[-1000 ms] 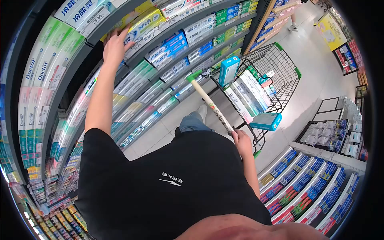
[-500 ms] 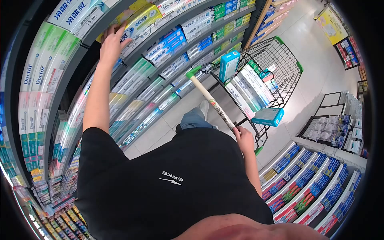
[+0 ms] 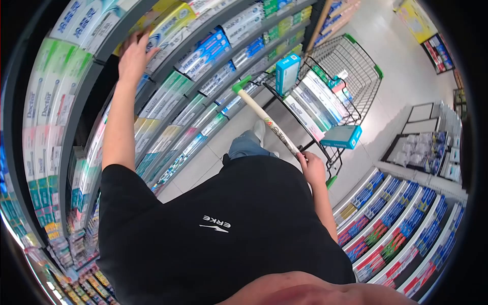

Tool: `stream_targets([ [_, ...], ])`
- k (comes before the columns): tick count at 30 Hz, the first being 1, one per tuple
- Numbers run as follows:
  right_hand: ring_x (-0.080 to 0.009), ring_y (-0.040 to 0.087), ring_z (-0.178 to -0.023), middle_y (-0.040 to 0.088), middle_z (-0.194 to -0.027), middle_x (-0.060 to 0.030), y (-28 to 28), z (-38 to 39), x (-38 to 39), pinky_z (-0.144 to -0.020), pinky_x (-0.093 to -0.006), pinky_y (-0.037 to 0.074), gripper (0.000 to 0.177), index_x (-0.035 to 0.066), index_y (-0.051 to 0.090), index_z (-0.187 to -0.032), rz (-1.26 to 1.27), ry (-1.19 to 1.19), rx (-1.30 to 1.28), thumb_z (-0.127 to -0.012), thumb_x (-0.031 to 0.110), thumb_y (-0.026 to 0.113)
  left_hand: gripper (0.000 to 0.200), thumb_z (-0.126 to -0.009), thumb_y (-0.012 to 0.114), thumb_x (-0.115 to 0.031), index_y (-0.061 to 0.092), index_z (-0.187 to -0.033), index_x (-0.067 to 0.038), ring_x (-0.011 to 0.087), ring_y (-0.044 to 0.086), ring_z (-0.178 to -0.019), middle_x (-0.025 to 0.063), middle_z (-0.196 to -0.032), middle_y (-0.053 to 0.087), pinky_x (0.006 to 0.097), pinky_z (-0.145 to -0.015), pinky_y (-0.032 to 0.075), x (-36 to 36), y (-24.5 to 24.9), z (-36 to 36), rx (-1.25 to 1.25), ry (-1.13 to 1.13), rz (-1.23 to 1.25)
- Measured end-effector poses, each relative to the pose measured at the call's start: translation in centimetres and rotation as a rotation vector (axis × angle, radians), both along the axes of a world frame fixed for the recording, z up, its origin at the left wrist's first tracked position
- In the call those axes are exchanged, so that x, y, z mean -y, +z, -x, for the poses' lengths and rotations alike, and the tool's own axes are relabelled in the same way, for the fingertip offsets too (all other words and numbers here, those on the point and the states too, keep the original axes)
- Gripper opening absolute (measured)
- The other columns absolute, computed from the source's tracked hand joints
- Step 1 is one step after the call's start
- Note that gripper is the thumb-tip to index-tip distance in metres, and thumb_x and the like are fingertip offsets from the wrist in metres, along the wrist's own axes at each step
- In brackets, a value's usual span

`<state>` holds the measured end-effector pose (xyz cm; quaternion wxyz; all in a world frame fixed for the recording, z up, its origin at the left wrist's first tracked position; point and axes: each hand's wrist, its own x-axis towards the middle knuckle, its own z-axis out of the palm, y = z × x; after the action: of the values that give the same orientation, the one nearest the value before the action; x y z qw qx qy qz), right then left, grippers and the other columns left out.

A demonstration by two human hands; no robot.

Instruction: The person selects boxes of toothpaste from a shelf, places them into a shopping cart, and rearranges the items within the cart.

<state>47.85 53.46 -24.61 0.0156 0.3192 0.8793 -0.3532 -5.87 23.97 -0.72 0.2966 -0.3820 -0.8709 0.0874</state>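
My left hand (image 3: 133, 57) reaches up to a shelf (image 3: 109, 48), its fingers at a yellow toothpaste box (image 3: 175, 19). The fingers look slightly apart; the far fingertips are hidden in the shelf. With my right hand (image 3: 311, 166) I hold the lower end of the cart's cream-coloured handle (image 3: 267, 121), fingers wrapped round it. White Doctor boxes (image 3: 305, 116) lie in the cart's near part. One teal box (image 3: 288, 73) stands upright at the near left corner and another teal box (image 3: 342, 136) lies at the near right.
The wire shopping cart (image 3: 380, 72) stands in front of me on the tiled floor (image 3: 389, 30). Curved shelves with toothpaste boxes (image 3: 203, 51) run along the left. More stocked shelves (image 3: 401, 218) are at the lower right, and a rack with packets (image 3: 422, 152) stands beyond.
The view has shifted slightly, so the shelves and cart appear a little further left. My left hand stays at the yellow box, and my right hand remains on the handle.
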Motion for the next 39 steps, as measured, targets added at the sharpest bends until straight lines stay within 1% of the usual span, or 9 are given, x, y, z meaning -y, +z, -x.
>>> stream_targets([
  [6,-0.0419,0.071,-0.093,0.074,-0.096,-0.0204,0.3,-0.6,-0.1,-0.080,-0.0519,0.055,0.049,0.004,0.075,-0.101,0.079,0.006,-0.013,-0.105,0.050,0.061,0.067,-0.096,0.076,-0.049,0.060,-0.146,-0.006,0.0430,0.065,-0.114,0.0204,-0.133,0.065,0.0527,-0.096,0.052,-4.5,-2.6,-4.0,-0.203,-0.082,-0.217],
  [13,-0.0390,0.068,-0.110,0.074,-0.114,-0.0220,-0.7,2.1,-5.4,-0.099,-0.0472,0.055,0.042,0.002,0.074,-0.119,-0.148,-0.131,-0.124,-0.100,0.039,0.072,0.048,-0.100,0.072,-0.038,0.069,-0.131,-0.002,0.0387,0.065,-0.123,0.0191,-0.129,0.071,0.0488,-0.107,0.050,-17.2,-19.6,-17.2,0.761,-0.468,-0.239],
  [15,-0.0411,0.063,-0.119,0.069,-0.131,-0.0218,-2.7,4.3,-9.1,-0.103,-0.0487,0.054,0.046,0.003,0.070,-0.129,-0.451,-0.165,-0.260,-0.097,0.037,0.074,0.054,-0.101,0.070,-0.043,0.066,-0.137,-0.003,0.0363,0.060,-0.133,0.0177,-0.141,0.065,0.0499,-0.112,0.046,-20.2,-23.4,-19.5,0.733,-0.552,-0.185],
  [20,-0.0383,0.036,-0.157,0.042,-0.168,-0.0189,-7.2,5.8,-12.3,-0.122,-0.0492,0.038,0.084,0.004,0.043,-0.160,-0.675,-0.167,0.169,-0.091,0.034,0.081,0.086,-0.102,0.051,-0.071,0.038,-0.168,-0.017,0.0301,0.025,-0.164,0.0160,-0.174,0.034,0.0492,-0.134,0.015,-22.6,-26.5,-21.7,0.796,-0.341,0.257],
  [23,-0.0383,0.038,-0.156,0.044,-0.165,-0.0198,-9.1,5.4,-11.8,-0.121,-0.0486,0.039,0.087,0.004,0.045,-0.159,-0.745,-0.170,0.141,-0.087,0.033,0.085,0.087,-0.102,0.052,-0.069,0.033,-0.170,-0.018,0.0301,0.024,-0.164,0.0149,-0.176,0.031,0.0510,-0.133,0.016,-22.3,-25.7,-21.9,0.817,-0.362,0.292],
  [28,-0.0358,0.062,-0.120,0.066,-0.120,-0.0124,-6.8,5.5,-10.9,-0.100,-0.0478,0.051,0.052,0.006,0.059,-0.117,-0.649,-0.300,0.064,-0.077,0.020,0.090,0.086,-0.098,0.067,-0.055,0.034,-0.169,-0.020,0.0303,0.033,-0.159,0.0124,-0.169,0.040,0.0513,-0.132,0.021,-21.5,-25.7,-22.1,0.726,-0.572,0.136],
  [33,-0.0396,0.070,-0.104,0.071,-0.109,-0.0214,-3.5,5.4,-11.1,-0.091,-0.0489,0.056,0.054,0.006,0.061,-0.121,-0.239,-0.385,-0.175,-0.076,0.019,0.089,0.102,-0.089,0.079,-0.054,0.030,-0.170,-0.016,0.0307,0.034,-0.158,0.0107,-0.170,0.038,0.0489,-0.129,0.026,-20.9,-24.7,-22.7,0.720,-0.645,-0.046],
  [36,-0.0317,0.074,-0.099,0.076,-0.109,-0.0191,1.7,5.7,-8.8,-0.088,-0.0409,0.058,0.051,0.004,0.069,-0.115,-0.116,-0.528,-0.307,-0.076,0.024,0.094,0.131,-0.069,0.095,-0.057,0.024,-0.171,-0.018,0.0359,0.033,-0.157,0.0129,-0.172,0.033,0.0515,-0.128,0.028,-20.4,-24.2,-22.6,0.862,-0.616,-0.244],
  [39,-0.0183,0.072,-0.093,0.077,-0.104,-0.0112,4.6,5.4,-6.6,-0.087,-0.0331,0.056,0.049,0.001,0.068,-0.113,0.039,-0.603,-0.491,-0.079,0.023,0.095,0.129,-0.068,0.095,-0.058,0.026,-0.171,-0.021,0.0362,0.033,-0.157,0.0119,-0.173,0.032,0.0522,-0.128,0.027,-20.2,-23.9,-22.9,0.859,-0.589,-0.219],
])
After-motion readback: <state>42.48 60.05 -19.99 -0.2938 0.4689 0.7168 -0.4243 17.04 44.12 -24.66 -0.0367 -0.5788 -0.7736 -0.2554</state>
